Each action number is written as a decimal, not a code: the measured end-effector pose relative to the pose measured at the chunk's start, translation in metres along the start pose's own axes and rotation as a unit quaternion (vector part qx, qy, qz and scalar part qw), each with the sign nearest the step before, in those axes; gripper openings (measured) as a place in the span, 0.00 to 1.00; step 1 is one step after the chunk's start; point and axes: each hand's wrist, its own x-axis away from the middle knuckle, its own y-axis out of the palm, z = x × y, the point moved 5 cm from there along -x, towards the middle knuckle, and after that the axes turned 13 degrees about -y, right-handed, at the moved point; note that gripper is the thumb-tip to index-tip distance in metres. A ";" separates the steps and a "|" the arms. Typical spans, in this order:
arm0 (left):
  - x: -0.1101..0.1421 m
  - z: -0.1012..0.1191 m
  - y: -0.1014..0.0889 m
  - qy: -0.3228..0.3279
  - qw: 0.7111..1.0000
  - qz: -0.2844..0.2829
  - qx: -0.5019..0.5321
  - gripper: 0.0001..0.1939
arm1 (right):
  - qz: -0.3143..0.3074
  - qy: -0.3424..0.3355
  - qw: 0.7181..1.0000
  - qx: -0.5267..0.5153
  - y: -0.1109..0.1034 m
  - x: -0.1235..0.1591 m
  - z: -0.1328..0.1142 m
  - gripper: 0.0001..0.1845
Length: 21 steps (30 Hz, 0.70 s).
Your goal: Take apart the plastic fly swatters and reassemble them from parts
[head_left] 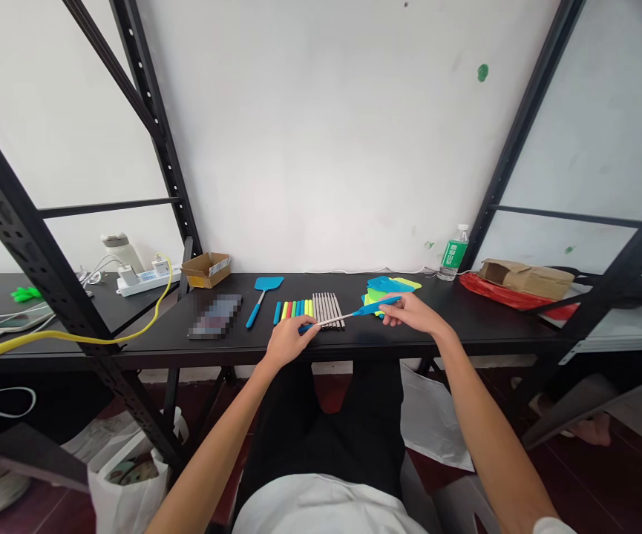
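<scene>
My left hand [287, 341] is closed on the blue grip end of a thin metal rod [336, 319] held just above the black table [465, 319]. My right hand [413, 311] pinches the blue swatter head [379, 305] at the rod's other end. Beneath the rod lie a row of coloured handle grips [294, 309] and a row of bare metal rods [329, 305]. A pile of blue, green and yellow swatter heads [390, 285] sits just behind my right hand. One finished blue fly swatter [263, 293] lies to the left of the grips.
A phone [216, 316] lies left of the swatter, with a small cardboard box [206, 268] behind it. A water bottle [454, 252], a brown paper bag [526, 278] on red material, a power strip [145, 279] with a yellow cable, and black shelf posts stand around. Bags lie on the floor.
</scene>
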 end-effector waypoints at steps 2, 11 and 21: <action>0.000 0.000 0.000 -0.002 1.000 -0.001 -0.002 0.20 | 0.001 0.000 1.000 0.001 0.000 0.000 0.001 0.25; 0.000 -0.001 0.000 -0.008 1.000 0.002 -0.007 0.21 | -0.006 -0.005 1.000 0.008 0.001 0.000 -0.003 0.26; 0.000 -0.001 0.000 -0.010 1.000 -0.006 0.011 0.21 | 0.043 -0.035 0.968 0.243 -0.011 0.002 -0.005 0.22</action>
